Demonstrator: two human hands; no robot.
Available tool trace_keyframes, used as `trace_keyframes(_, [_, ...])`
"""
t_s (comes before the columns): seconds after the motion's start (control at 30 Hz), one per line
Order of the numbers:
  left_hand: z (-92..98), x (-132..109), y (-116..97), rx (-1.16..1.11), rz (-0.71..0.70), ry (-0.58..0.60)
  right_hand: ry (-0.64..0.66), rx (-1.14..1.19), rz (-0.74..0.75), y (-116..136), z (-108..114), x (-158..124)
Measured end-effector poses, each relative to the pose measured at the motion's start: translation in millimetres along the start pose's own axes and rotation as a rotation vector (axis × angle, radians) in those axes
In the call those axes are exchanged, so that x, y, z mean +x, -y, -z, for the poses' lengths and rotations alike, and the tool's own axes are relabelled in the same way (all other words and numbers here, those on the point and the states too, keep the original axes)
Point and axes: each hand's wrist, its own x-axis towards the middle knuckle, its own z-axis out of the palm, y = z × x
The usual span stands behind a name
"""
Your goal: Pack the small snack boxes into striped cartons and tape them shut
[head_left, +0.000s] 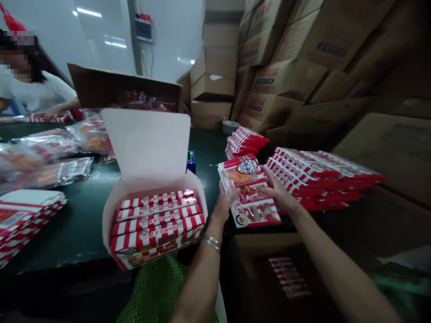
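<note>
- Step in hand, as far as I can judge: handling the printed packs (pixel 251 186), apparently a small sheaf with their edges brought together between both hands
- The left hand (pixel 225 202) is partly curled at the packs' left edge, its thumb over the printed front; the right hand (pixel 276 190) closes on the opposite edge, the fingers spread a little; any grip behind the packs is hidden
- The packs are held tilted, printed side up, just right of the open white box (pixel 146 143) and beside the stacked striped packs (pixel 319 175)
- In that box, its lid raised, a row of striped packs (pixel 156 222) stands on edge
- The next move seems to call for an even hold from both sides, so the layers neither slip nor fan apart
- The dark green counter (pixel 84 220) also bears clear bags (pixel 50 154) of food at the left, a pile of striped cartons (pixel 27 220) at the near left and a smaller stack (pixel 245 139) behind the held packs
- Below the counter's edge, a striped pack (pixel 289 276) lies in shadow
- Brown cardboard boxes (pixel 279 76) crowd the right and back of the room; a co-worker (pixel 40 89) sits or stands at the far left
</note>
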Motion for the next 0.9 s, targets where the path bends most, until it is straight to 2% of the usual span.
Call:
trace_keyframes(0.07, [-2.6,-2.1,-12.0,0.070,-0.090,0.157,-0.022,0.133,0.156,-13.5,1.6,-15.1])
trace_keyframes(0.13, [-0.5,-6.1,-18.5,0.220,-0.203,0.239,0.031,0.168,0.200,-30.2,3.1,-23.7])
trace_keyframes(0.2, [6.7,-11.7,-17.5,0.375,-0.264,0.264,0.125,0.172,0.178,-47.7,3.5,-26.4])
trace_keyframes(0.37, [28.2,-21.7,-0.9,0.577,-0.231,0.207,0.249,0.270,0.141,-75.0,-3.8,-24.0])
trace_keyframes(0.5, [27.1,-15.7,1.9,0.583,-0.190,0.138,0.208,0.336,0.175,-67.2,-10.8,-21.1])
trace_keyframes(0.63, [12.1,-17.2,-4.9,0.330,-0.092,0.091,0.144,0.341,0.177,-47.5,-13.6,-26.9])
trace_keyframes(0.77, [-6.7,-40.6,-5.2,0.075,0.014,0.080,0.143,0.318,0.122,-33.0,-9.6,-43.7])
trace_keyframes(0.9, [-28.1,-65.2,3.1,-0.034,-0.012,-0.007,0.138,0.304,0.075,-10.0,1.3,-56.4])
